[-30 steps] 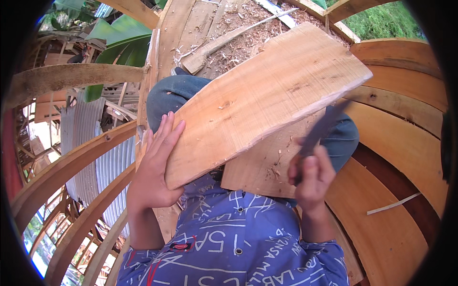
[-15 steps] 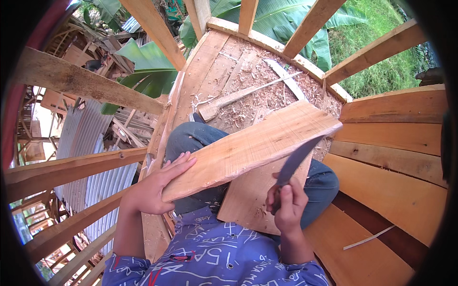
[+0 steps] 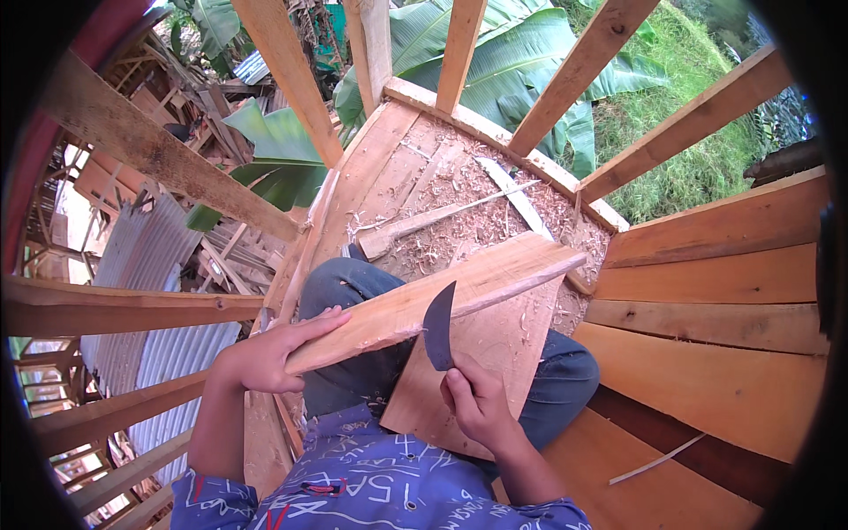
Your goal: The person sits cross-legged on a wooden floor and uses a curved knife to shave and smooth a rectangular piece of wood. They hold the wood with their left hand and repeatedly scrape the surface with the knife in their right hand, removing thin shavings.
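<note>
A thick wooden plank (image 3: 389, 314) slants across my lap, tilted so that its long near edge shows. Its near left end is gripped by my left hand (image 3: 265, 355), with the thumb below and the fingers over the top. My right hand (image 3: 481, 402) is closed round the handle of a curved, dark-bladed knife (image 3: 438, 329), its fist mostly hiding the handle. The blade points up beside the plank's near edge, around the middle; whether it touches the wood I cannot tell. Beneath lies a second, wider board (image 3: 499, 349), resting across my legs.
Wood shavings (image 3: 450, 208) cover the plank floor ahead. A tapered wooden piece (image 3: 411, 231) and a pale flat strip (image 3: 512, 196) lie there. Wooden railing posts (image 3: 459, 53) surround me left and ahead. Boards (image 3: 707, 371) line the right, with a thin strip (image 3: 658, 459) on them.
The knife has moved left along the plank's near edge, from near its far end to around its middle, and its blade now points more upright. The plank has tilted, showing less top face.
</note>
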`<action>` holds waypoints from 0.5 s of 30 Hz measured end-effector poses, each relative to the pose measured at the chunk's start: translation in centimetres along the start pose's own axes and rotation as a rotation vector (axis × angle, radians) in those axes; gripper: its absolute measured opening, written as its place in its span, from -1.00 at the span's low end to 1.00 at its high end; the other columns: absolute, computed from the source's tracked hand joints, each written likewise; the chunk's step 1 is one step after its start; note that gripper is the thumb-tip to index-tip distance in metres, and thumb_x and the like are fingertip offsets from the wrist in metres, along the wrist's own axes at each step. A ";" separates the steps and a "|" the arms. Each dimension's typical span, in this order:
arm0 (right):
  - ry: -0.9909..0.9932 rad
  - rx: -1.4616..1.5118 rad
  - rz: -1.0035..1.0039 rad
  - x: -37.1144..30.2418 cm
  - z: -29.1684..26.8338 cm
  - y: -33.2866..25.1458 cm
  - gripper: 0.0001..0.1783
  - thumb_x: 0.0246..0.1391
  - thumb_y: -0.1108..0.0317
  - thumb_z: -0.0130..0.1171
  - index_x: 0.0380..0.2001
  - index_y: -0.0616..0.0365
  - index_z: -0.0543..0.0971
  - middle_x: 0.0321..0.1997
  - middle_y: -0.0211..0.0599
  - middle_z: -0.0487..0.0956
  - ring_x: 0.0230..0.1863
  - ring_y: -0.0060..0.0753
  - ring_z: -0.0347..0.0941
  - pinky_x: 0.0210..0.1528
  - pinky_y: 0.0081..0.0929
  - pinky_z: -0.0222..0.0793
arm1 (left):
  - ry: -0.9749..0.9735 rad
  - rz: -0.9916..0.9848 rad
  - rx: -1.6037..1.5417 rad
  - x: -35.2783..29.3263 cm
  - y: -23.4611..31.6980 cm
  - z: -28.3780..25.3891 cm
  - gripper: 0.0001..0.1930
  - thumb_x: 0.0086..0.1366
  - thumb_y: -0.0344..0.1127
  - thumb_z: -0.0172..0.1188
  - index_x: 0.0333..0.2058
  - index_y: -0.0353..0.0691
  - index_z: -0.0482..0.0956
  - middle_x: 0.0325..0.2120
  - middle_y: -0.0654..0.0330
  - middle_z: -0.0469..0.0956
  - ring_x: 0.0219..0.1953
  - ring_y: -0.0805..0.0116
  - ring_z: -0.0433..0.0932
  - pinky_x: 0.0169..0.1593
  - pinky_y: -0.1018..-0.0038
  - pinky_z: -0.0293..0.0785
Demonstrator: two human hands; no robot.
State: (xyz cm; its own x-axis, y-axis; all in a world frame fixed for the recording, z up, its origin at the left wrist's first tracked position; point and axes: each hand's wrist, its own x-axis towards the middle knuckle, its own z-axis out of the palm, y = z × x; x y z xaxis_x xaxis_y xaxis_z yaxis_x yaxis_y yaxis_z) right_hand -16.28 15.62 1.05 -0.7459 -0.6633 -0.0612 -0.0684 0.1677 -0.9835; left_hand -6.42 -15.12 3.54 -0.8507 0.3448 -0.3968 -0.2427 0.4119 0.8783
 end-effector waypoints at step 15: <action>0.445 0.274 0.109 -1.0 -3.7 -2.9 -0.64 0.37 0.29 -0.19 0.02 0.32 0.44 -0.62 -0.41 0.40 -0.67 -0.71 0.25 -0.60 -0.75 0.18 | 0.033 -0.049 0.014 0.0 0.0 0.9 0.13 -0.34 -0.38 0.19 0.38 -0.18 0.01 0.39 -0.09 -0.02 0.45 0.03 -0.13 0.45 0.21 -0.23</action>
State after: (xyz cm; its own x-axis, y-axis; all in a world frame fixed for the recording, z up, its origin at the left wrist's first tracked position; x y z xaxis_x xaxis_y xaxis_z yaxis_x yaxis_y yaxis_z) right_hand -17.84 18.49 4.58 -0.9521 -0.2690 -0.1454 0.1559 -0.0180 -0.9876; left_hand -5.98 -14.40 3.32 -0.8528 0.2961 -0.4302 -0.2784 0.4393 0.8541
